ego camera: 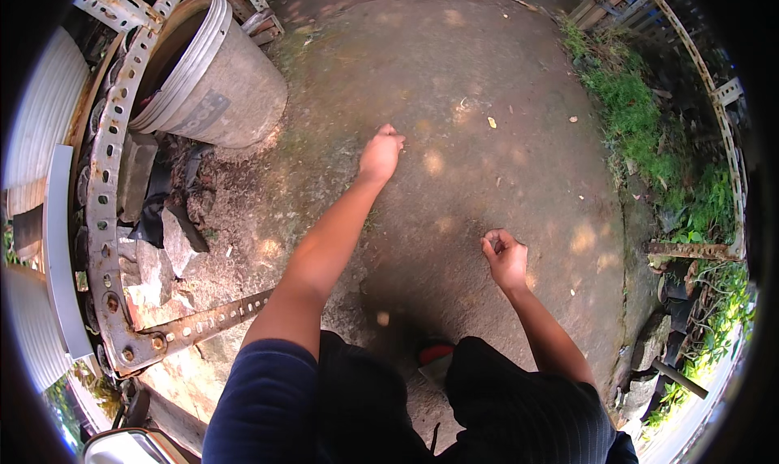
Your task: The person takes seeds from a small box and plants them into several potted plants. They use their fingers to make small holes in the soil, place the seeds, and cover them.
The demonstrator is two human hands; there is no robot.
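My left hand [381,153] reaches forward over the bare ground [438,184], its back toward me and its fingers curled. What its fingertips might hold is hidden from this angle. Closer to my body, my right hand [506,260] is curled, the thumb near the bent fingers. No object shows in it. Around both hands lies packed earth or worn concrete with patches of sunlight. A small yellow leaf [492,122] lies ahead and to the right of my left hand.
At left, a dirty plastic bucket [243,92] leans on its side behind a rusty slotted-angle metal frame [103,178]. Broken concrete pieces [179,235] lie below it. Green plants [636,111] and another rusty slotted-angle frame [700,251] line the right side. A shoe [435,357] shows between my knees.
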